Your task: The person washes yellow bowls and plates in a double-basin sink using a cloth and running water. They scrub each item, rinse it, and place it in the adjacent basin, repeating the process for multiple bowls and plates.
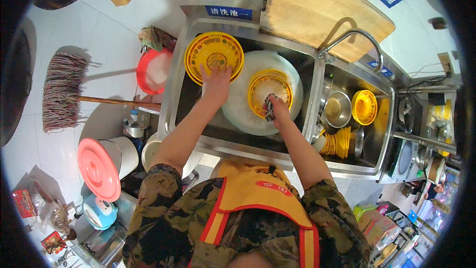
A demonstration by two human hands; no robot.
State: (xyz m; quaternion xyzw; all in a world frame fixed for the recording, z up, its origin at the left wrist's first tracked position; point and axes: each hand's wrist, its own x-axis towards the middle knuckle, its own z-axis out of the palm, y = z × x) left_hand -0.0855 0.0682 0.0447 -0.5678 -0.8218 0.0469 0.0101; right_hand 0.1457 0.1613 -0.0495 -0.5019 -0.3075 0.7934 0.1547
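Observation:
My left hand (216, 85) holds the near rim of the top yellow bowl (214, 46) in a stack at the left of the sink. Its fingers lie inside the bowl, and the thumb is hidden. In my right hand (279, 111) is a bunched dark-and-light cloth or scrubber (270, 108), held over the near right rim of another yellow bowl (264, 88). That bowl tops a few overlapping ones in a large, pale round basin (238, 113) of cloudy water. Foam or small bits show inside it. The basin stands in the left compartment of the stainless steel sink (310, 93).
A curved faucet (372, 33) rises behind the divider. The right compartment holds a metal pot (337, 109), stacked yellow bowls (366, 107) and yellow dishes on edge (336, 143). Behind leans a wooden board (319, 11). Leftward are a mop (65, 93), red basin (154, 70) and pink-lidded bucket (99, 169).

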